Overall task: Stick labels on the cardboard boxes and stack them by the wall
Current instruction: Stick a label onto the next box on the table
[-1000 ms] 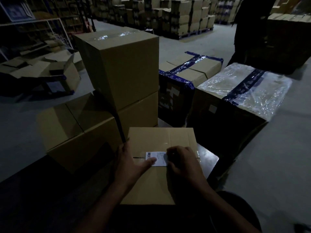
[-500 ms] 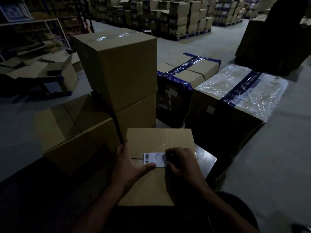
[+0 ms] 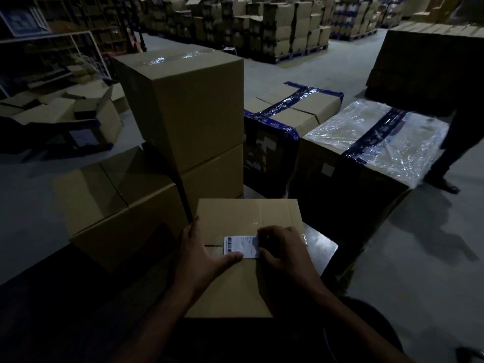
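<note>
The right hand (image 3: 284,248) is pressing curled fingers down on the right end of a white shipping label (image 3: 239,246), covering that end; whether its grip is pinching the label or only pushing on it cannot be told. The left hand (image 3: 201,254) is lying flat on the box top with its grip wide: the thumb is stretching across to touch the label's lower left edge below the barcode, and the fingers are reaching over the box's left edge. The label is sitting across the centre seam of a small cardboard box (image 3: 246,216), nearer the box's far half. That box is resting on a dark table (image 3: 322,247), close to its far right corner.

Beyond the table, on the floor (image 3: 419,258), two plain cartons are standing stacked (image 3: 193,108), with a lower carton (image 3: 104,203) just beside them on the left. To the right are sitting a box bound with blue tape (image 3: 293,113) and a box wrapped in clear film (image 3: 377,137) with a blue band. At the right edge a person's dark leg and shoe (image 3: 445,176) are showing beside the wrapped box. Pallets of cartons (image 3: 288,30) are filling the far background.
</note>
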{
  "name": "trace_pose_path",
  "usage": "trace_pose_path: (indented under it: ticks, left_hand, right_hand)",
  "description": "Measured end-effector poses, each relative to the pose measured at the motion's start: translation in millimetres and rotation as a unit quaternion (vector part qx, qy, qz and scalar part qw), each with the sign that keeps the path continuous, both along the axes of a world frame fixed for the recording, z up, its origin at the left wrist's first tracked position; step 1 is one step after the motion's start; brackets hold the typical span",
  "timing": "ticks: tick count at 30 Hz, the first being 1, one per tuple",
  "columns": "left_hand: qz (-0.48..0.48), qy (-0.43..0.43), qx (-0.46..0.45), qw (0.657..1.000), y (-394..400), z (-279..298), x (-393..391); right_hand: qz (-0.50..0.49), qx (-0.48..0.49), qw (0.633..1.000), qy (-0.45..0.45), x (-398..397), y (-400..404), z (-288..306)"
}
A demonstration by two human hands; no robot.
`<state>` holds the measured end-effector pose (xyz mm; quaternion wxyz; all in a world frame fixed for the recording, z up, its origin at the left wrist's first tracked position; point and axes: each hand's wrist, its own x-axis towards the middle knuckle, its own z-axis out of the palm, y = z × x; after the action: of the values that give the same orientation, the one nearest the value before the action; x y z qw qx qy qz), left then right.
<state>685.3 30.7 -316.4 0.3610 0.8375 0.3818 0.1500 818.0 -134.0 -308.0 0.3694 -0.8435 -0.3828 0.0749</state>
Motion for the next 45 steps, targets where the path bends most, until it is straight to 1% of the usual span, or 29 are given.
trace_pose_path:
  ticks: [5, 8, 12, 17, 20, 24, 30, 33, 35, 38, 40, 43, 45]
  left_hand:
    - [0.001, 0.001, 0.0, 1.0, 1, 0, 0]
    - [-0.001, 0.005, 0.0, 1.0, 1, 0, 1]
    - [0.001, 0.004, 0.001, 1.0, 1, 0, 1]
    - [0.005, 0.006, 0.001, 1.0, -1, 3, 1]
    - [0.004, 0.007, 0.001, 1.0, -2, 4, 1]
    - [0.006, 0.013, 0.005, 1.0, -3, 4, 1]
    - [0.007, 0.016, 0.0, 1.0, -4, 6, 0]
    - [0.017, 0.018, 0.004, 1.0, -4, 6, 0]
    - [0.024, 0.011, -0.008, 1.0, -6, 7, 1]
    - [0.037, 0.007, -0.025, 0.999, -12, 6, 1]
    - [0.061, -0.004, -0.031, 0.998, -20, 3, -1]
    - [0.102, -0.024, -0.024, 0.994, -31, -2, -5]
    - [0.11, -0.029, -0.032, 0.993, -34, -4, -8]
  right_hand:
    - [0.007, -0.011, 1.0, 0.013, 4, 3, 2]
    - [0.011, -0.018, 1.0, -0.011, 4, 6, 0]
    - [0.001, -0.009, 1.0, 0.028, 9, 7, 3]
    - [0.011, -0.017, 1.0, 0.015, 8, 9, 1]
    - [0.018, -0.019, 0.999, 0.025, 9, 10, 3]
    - [0.026, 0.004, 0.999, 0.046, 11, 8, 5]
    - [0.006, 0.002, 1.0, 0.009, 4, 7, 4]
    - [-0.004, -0.024, 0.998, -0.057, -4, 0, -2]
    - [0.008, -0.029, 0.996, -0.084, -14, -7, -8]
    - [0.021, -0.057, 0.994, -0.092, -24, -9, -15]
    - [0.036, -0.047, 0.992, -0.108, -17, -9, -15]
    - [0.078, -0.034, 0.993, -0.085, 5, -10, -12]
    - [0.086, -0.038, 0.993, -0.071, 19, -8, -9]
